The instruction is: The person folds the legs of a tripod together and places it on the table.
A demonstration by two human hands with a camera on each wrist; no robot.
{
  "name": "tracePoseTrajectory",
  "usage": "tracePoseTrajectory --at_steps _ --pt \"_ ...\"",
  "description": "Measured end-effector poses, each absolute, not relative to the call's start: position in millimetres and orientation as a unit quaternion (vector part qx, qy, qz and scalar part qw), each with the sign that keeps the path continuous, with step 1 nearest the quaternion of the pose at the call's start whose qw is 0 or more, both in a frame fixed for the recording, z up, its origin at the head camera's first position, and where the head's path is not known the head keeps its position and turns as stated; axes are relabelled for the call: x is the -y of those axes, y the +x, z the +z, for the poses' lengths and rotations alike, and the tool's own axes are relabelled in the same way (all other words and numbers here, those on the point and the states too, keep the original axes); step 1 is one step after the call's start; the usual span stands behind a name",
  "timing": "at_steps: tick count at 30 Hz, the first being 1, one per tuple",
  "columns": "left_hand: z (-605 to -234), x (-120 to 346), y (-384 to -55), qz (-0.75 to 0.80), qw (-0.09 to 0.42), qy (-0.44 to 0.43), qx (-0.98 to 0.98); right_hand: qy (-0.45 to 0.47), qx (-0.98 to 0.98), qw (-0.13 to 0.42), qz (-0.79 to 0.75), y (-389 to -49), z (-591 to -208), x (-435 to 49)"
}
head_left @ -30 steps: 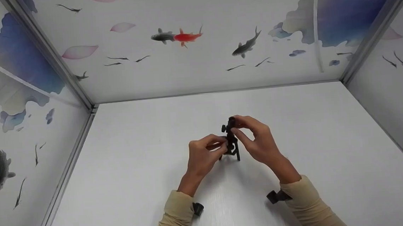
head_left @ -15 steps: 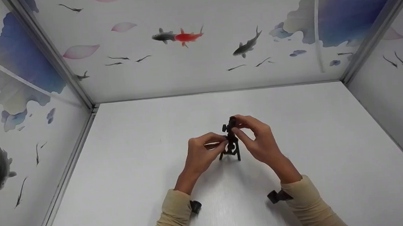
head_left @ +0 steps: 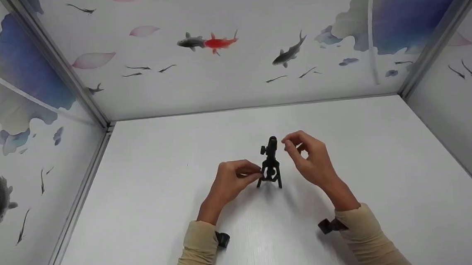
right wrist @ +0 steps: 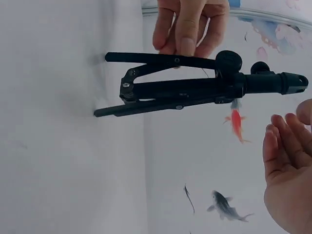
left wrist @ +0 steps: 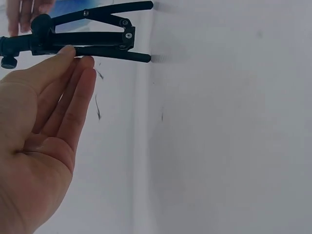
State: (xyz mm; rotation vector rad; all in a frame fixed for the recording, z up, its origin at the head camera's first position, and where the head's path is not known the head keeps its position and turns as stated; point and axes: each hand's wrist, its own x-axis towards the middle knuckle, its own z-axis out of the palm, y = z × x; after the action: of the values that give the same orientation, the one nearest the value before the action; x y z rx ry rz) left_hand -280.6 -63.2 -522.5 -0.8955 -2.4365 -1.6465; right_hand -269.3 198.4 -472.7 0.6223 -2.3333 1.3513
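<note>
A black mini tripod [head_left: 271, 157] stands upright on the white table, its short legs spread. At its top is a narrow head, with a knob [head_left: 263, 150] jutting out on the left. My left hand [head_left: 233, 178] pinches the left leg [left wrist: 114, 54] between thumb and fingertips, as the left wrist view shows from close by. Just right of the tripod's head, my right hand [head_left: 312, 160] hovers with bent fingers and nothing in them. A gap between that hand [right wrist: 292, 180] and the tripod head [right wrist: 295, 83] shows in the right wrist view.
The white table [head_left: 159, 163] is enclosed by white panels painted with fish and petals, joined by metal edge strips [head_left: 71, 206]. A small black camera sits at each wrist, one at the left cuff [head_left: 223, 240] and one at the right cuff [head_left: 329, 225].
My right hand has let go of the tripod's head and moved off to the right. My left hand has slid down from the upper part of the tripod to its left leg.
</note>
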Motion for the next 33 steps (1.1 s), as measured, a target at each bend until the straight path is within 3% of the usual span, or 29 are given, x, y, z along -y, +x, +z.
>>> tracePoseTrajectory --at_steps 6,10,16,33 --pt "-523 65 -282 -0.521 0.02 -0.296 0.8 0.255 0.884 -0.019 0.391 -271 -475 -213" --pt "-523 65 -283 -0.517 0.018 -0.298 0.803 0.287 0.876 -0.077 0.379 -272 -481 -210" --pt "-525 66 -284 -0.514 0.012 -0.294 0.806 0.279 0.88 -0.092 0.374 -273 -489 -200" --pt "-527 57 -280 -0.529 0.016 -0.302 0.793 0.281 0.899 -0.041 0.334 -268 -495 -193"
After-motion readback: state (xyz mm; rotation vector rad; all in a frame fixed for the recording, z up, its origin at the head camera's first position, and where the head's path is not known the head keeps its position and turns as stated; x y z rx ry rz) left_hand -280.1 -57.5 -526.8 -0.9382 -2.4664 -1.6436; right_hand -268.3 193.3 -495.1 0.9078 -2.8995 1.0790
